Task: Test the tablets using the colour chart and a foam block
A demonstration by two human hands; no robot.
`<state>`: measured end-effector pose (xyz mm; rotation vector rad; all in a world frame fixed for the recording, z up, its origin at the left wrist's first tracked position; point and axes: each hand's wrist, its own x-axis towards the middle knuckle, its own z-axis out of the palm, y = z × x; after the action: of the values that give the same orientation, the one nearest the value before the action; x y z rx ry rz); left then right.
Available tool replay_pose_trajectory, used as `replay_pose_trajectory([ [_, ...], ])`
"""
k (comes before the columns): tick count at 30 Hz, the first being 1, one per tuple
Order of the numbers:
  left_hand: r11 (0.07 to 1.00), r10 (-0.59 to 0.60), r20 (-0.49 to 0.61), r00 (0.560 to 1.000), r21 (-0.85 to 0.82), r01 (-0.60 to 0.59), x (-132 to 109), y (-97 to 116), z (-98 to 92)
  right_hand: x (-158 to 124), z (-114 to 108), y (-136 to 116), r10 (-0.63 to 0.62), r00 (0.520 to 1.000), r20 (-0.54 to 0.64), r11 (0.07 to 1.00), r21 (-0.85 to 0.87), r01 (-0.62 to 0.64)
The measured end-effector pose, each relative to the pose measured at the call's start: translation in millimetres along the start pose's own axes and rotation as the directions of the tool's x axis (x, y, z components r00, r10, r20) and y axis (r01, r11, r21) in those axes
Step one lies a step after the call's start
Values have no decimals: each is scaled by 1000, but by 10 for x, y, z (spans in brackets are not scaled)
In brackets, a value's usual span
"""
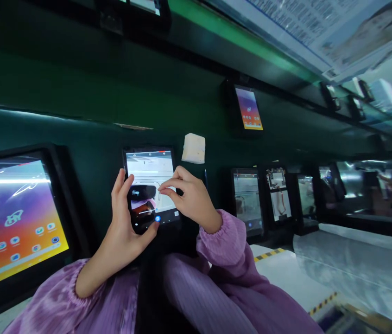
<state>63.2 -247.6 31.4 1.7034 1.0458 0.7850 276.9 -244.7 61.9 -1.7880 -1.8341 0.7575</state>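
Observation:
A black tablet (149, 160) in front of me has its screen lit with what looks like a camera view and a round blue button near the bottom. My left hand (124, 232) grips its lower left: the fingers lie along the left edge, the thumb on the lower front. Over the middle of the screen, my right hand (192, 197) is closed in a pinch, thumb and forefinger together near the glass. What lies between those fingertips, if anything, is too small to make out. A whitish block (194, 148) sits just beyond the tablet's upper right corner.
A larger-looking tablet (18, 218) with a colourful home screen is close on my left. To the right stand another lit tablet (248, 199) and an opened device (279, 195) with inner parts showing. One more tablet (249, 109) is farther back. Clear sheeting (356, 264) lies at lower right.

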Motion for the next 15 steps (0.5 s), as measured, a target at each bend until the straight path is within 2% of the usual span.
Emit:
replay_pose_trajectory([
  [3, 1000, -15, 14, 1000, -27, 15, 4, -4, 0, 19, -2, 18, -6, 1000, -25, 1000, 1, 6],
  [7, 1000, -6, 4, 1000, -13, 6, 8, -2, 3, 148, -59, -37, 77, 996, 36, 996, -49, -75],
  [10, 1000, 17, -11, 1000, 19, -17, 7, -6, 7, 243, -82, -94, 105, 994, 38, 992, -80, -102],
  [12, 999, 26, -7, 1000, 20, -26, 4, -17, 8, 242, -116, -109, 109, 994, -31, 990, -88, -111],
  [15, 1000, 25, -5, 1000, 17, -25, 2, -37, 11, 87, -255, -53, 152, 963, -223, 979, -103, -179],
])
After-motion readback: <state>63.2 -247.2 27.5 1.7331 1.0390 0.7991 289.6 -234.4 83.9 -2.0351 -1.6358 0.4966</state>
